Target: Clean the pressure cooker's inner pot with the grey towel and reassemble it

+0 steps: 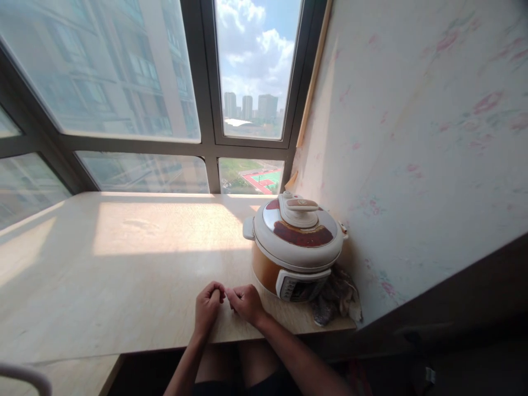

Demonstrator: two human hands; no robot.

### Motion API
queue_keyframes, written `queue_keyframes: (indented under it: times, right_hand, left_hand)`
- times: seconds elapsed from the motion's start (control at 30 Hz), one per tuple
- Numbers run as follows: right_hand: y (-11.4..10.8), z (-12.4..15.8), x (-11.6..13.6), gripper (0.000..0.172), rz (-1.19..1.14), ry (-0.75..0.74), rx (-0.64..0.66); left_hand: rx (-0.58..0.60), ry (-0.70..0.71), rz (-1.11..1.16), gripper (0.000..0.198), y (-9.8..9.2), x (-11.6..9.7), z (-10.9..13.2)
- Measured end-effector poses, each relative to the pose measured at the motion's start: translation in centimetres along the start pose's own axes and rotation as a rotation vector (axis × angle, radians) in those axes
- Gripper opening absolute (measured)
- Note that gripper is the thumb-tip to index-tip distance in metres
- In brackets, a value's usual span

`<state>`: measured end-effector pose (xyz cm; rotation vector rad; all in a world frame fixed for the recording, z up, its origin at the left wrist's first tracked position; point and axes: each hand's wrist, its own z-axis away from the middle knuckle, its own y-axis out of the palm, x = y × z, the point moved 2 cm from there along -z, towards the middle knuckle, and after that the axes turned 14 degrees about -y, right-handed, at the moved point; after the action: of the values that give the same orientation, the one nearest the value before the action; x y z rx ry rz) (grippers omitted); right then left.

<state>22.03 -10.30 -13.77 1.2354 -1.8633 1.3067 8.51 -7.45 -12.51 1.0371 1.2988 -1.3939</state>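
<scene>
Side by side over the front of the pale windowsill counter [165, 308], both of my hands have their fingers curled in. My left hand [208, 308] is closed, its thumb against the bent fingers. My right hand [246, 303] is closed too, and its fingertips come close to or touch those of the left. Whatever may be between the fingers is hidden or too small to make out. An electric pressure cooker [297, 242] with a white lid and a tan body stands just beyond my right hand, its control panel [304, 284] towards me.
A crumpled grey-brown cloth [339, 297] lies at the cooker's right, by the flowered wall [412, 154]. Dark-framed windows [209, 99] rise behind the counter. A curved pale rail [25, 374] shows at the lower left. The counter's front edge runs just above my legs.
</scene>
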Motion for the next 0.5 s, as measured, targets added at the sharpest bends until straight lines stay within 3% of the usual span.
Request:
queue_keyframes:
  times: [0.5]
  right_hand:
    - [0.01, -0.17, -0.25, 0.060, -0.072, 0.003, -0.013]
  left_hand:
    - [-0.018, -0.020, -0.008, 0.023, -0.37, 0.26, 0.04]
